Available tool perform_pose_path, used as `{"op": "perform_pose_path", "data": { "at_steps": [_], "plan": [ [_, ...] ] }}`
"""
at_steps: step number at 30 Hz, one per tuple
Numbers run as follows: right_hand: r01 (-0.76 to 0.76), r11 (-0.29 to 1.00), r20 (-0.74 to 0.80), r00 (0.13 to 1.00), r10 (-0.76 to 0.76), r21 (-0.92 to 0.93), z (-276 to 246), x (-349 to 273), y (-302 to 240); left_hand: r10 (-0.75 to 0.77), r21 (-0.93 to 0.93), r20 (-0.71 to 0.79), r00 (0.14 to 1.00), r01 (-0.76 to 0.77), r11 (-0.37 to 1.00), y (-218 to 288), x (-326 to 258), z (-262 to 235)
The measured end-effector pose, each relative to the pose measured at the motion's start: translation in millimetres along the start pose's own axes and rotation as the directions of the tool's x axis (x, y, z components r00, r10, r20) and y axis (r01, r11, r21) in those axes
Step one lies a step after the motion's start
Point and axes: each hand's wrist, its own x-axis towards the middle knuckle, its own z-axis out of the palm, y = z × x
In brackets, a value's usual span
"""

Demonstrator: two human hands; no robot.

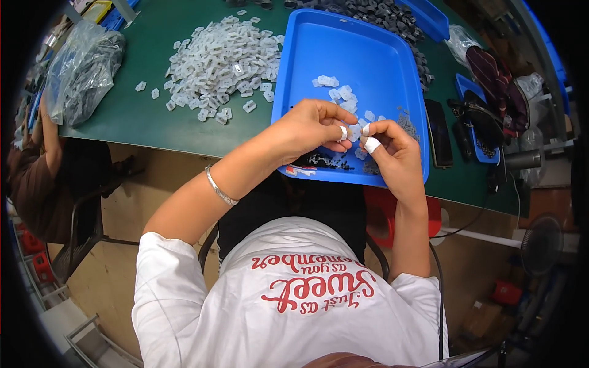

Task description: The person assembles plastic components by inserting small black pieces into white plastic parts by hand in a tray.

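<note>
My left hand (311, 130) and my right hand (397, 153) meet over the near half of a blue tray (380, 55), fingertips pinched and close together. White tape wraps fingertips on both hands. Between them shows a small translucent white plastic piece (354, 132), which the left fingers seem to grip. Whatever the right fingertips pinch is too small to make out. Just beyond my fingers, similar white plastic pieces (345, 95) lie loose in the tray. Tiny black parts (328, 161) sit along its near edge, and small grey parts (406, 124) by its right wall.
A large heap of white plastic pieces (221, 64) covers the green table (147, 116) left of the tray. Dark parts (374, 18) are piled behind it. A clear bag (86, 73) stands far left, near another person (40, 165). A phone (438, 135) lies right of the tray.
</note>
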Motion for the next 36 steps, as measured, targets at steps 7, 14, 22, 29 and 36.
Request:
{"op": "perform_pose_path", "data": {
  "at_steps": [7, 14, 22, 29, 36],
  "plan": [
    [-0.009, 1.000, -0.070, 0.998, 0.010, 0.022, 6.9, 0.8, -5.7, -0.048, -0.036, 0.014, 0.999, 0.048, 0.998, -2.7, 0.7, 0.0],
    [0.046, 0.993, -0.077, 0.996, -0.038, 0.108, 16.8, 1.4, -0.8, -0.012, -0.008, -0.050, 0.999, 0.011, 1.000, -2.5, 0.1, 6.2],
    [0.089, 0.987, -0.171, 0.983, -0.065, 0.135, 20.0, 2.7, 0.8, -0.036, -0.099, -0.069, 0.997, 0.029, 0.995, -2.2, 1.1, 5.6],
    [0.104, 0.991, -0.266, 0.961, -0.080, 0.078, 24.2, 2.5, 1.0, 0.023, -0.197, -0.114, 0.993, -0.045, 0.979, -6.3, 0.4, 12.8],
    [0.175, 0.975, -0.315, 0.926, -0.209, -0.135, 26.5, 4.0, 12.0, 0.100, -0.166, -0.167, 0.981, -0.128, 0.978, -11.4, -1.3, 16.7]
  ]
}}
